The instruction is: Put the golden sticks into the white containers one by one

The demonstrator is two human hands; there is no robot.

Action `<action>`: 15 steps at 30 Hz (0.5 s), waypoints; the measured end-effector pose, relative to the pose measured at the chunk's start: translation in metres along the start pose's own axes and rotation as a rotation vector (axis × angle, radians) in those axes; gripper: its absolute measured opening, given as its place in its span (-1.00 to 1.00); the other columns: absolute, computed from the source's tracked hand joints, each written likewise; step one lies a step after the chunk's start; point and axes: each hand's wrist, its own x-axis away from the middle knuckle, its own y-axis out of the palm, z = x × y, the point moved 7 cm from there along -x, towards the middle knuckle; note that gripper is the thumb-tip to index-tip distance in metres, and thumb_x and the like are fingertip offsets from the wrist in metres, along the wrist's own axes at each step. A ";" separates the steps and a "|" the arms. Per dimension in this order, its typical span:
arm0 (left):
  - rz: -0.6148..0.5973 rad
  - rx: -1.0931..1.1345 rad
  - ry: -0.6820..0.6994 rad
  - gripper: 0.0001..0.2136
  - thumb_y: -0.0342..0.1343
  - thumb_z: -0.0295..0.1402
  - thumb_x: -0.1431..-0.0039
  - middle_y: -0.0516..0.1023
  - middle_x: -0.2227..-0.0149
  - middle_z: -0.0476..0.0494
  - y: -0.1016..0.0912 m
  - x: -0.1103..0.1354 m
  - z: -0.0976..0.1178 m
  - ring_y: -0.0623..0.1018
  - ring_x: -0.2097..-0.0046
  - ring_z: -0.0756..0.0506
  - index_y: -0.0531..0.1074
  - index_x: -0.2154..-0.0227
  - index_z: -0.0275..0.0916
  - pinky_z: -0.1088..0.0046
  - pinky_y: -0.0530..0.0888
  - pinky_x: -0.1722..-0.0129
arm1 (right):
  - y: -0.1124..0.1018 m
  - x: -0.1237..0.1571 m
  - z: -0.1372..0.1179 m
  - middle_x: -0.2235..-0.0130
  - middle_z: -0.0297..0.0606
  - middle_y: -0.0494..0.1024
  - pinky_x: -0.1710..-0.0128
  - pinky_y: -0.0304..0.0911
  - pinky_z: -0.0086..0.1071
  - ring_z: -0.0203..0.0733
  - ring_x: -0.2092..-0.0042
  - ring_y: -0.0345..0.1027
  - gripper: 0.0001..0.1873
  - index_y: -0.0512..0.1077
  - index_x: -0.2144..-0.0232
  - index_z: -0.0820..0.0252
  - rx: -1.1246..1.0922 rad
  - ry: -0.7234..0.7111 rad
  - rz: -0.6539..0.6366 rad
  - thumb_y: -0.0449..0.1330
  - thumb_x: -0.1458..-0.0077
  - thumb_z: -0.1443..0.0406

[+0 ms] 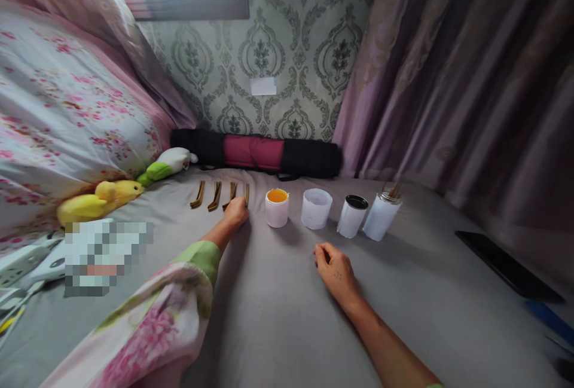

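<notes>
The left hand (236, 213) hides its own grip and the near end of the brown sticks (247, 191) beside it, pixelation obscures an item (107, 256), and the top edge cuts off the window (179, 2).

Brown sticks (216, 195), 4 groups, 1 row

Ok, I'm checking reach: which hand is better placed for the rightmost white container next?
Probably the right: the right hand is nearer the rightmost white container and appears empty, while the left hand is farther off, at the brown bundles.
</notes>
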 end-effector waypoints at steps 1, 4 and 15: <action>0.001 -0.001 0.002 -0.78 -0.07 -0.53 0.07 0.48 0.24 -0.26 0.000 0.000 0.000 0.45 0.15 -0.13 0.42 0.35 -0.29 0.48 0.35 0.23 | 0.000 0.000 0.000 0.48 -0.28 0.49 0.45 0.06 -0.48 -0.28 0.45 0.31 -0.69 0.39 0.48 0.14 0.000 0.000 -0.002 -0.09 -0.06 0.16; 0.005 -0.002 0.008 -0.77 -0.08 -0.53 0.06 0.47 0.24 -0.27 0.001 0.000 0.000 0.45 0.15 -0.13 0.41 0.34 -0.30 0.47 0.35 0.22 | 0.000 0.000 -0.001 0.48 -0.29 0.49 0.46 0.06 -0.48 -0.28 0.45 0.31 -0.69 0.39 0.48 0.13 0.000 -0.001 -0.004 -0.09 -0.07 0.16; 0.024 0.010 0.013 -0.76 -0.10 -0.54 0.05 0.48 0.24 -0.24 -0.004 0.003 0.001 0.46 0.16 -0.11 0.43 0.34 -0.28 0.50 0.34 0.22 | 0.001 -0.001 0.002 0.52 -0.31 0.48 0.47 0.07 -0.49 -0.28 0.47 0.31 -0.70 0.39 0.49 0.13 0.019 -0.003 0.008 -0.07 -0.07 0.16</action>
